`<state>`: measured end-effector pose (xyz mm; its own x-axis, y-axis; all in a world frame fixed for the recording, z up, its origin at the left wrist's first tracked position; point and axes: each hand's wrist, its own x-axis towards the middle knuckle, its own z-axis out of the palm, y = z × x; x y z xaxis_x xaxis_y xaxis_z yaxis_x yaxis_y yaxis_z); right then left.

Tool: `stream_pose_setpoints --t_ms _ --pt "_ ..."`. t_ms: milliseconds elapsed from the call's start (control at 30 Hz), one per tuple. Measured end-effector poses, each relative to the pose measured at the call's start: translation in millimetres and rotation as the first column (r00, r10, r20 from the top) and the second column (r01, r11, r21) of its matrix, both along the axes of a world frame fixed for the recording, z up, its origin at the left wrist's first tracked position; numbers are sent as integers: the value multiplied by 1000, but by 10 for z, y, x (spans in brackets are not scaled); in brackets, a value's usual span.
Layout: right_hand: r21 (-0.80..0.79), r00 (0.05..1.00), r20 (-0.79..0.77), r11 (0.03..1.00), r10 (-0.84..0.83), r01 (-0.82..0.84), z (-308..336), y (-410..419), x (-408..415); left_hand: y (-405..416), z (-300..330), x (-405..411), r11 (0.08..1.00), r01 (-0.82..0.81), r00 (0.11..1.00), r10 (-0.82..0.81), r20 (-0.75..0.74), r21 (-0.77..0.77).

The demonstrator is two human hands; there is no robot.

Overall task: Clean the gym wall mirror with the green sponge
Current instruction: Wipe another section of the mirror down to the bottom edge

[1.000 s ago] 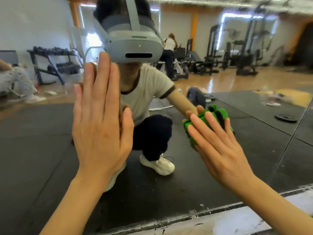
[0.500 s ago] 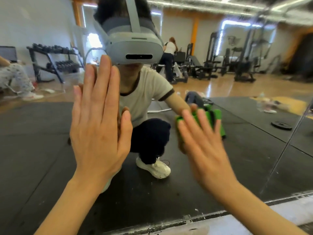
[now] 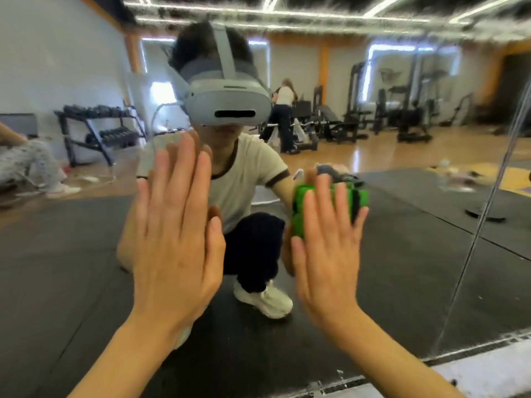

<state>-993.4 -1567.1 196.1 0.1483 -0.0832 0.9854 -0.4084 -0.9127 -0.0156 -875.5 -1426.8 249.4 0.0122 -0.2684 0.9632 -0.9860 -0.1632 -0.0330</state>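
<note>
So the bright green foam sponge (image 3: 330,208) is sandwiched between the right hand (image 3: 327,248) and the big glass wall mirror (image 3: 416,254), sitting low on the glass, not far above its bottom edge. The hand isn't really gripping it: fingers are straight and spread, just pressing the sponge flat onto the mirror. Most of the sponge is hidden under the fingers and palm, with green poking out past the fingertips and off to the thumb side, so it's sitting more under the fingers than under the heel of the hand.

Handling-wise, I'd guess it's super light and squishy, so it'll squash under pressure and follow the hand as long as you keep pushing. On glass it could slip out sideways if the pressure lets up, especially if it's wet (can't tell if it is). Best hold is probably the palm centred on its back, or pinch the short edges if it starts wandering.

The left hand (image 3: 175,234) is flat too, fingers together, palm on the mirror, holding nothing, looks like it's bracing.
</note>
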Motion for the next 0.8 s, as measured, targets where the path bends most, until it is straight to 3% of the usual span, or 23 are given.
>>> stream_pose_setpoints --t_ms 100,167,200,267,333,400,467,533,600,667,733,800 --pt "-364 955 -294 927 -26 -87 -16 18 98 -169 87 -201 993 102 995 -103 18 64" --pt "-440 948 -311 895 -69 -79 35 -345 -215 -272 110 -294 985 145 989 -146 10 95" --pt "-382 958 -281 923 -62 -53 47 -535 -418 -315 99 -319 985 135 990 -138 20 111" --pt "-76 995 -95 997 24 -31 67 -782 -785 -399 54 -321 992 40 996 -50 75 121" --pt "245 980 188 962 71 -117 121 -726 -811 -461 20 -294 992 -69 991 55 126 108" --pt "334 960 275 931 55 -149 237 -454 -513 -484 8 -278 988 -108 987 93 134 111" --pt "172 985 124 975 124 -144 337 -165 -199 -483 14 -279 987 -110 986 93 141 116" --pt "-51 974 -137 981 180 -189 467 -79 -132 -481 18 -287 987 -112 986 96 139 112" --pt "-188 952 -277 964 130 -187 614 -264 -332 -481 16 -295 986 -125 985 110 134 106" --pt "-135 977 -188 983 97 -124 674 -592 -625 -485 12 -300 984 -141 982 125 138 107" --pt "98 992 95 991 78 -87 677 -900 -886 -490 11 -299 984 -140 983 125 134 108" --pt "287 937 350 953 -11 -96 676 -940 -899 -497 10 -306 983 -146 983 133 124 107"
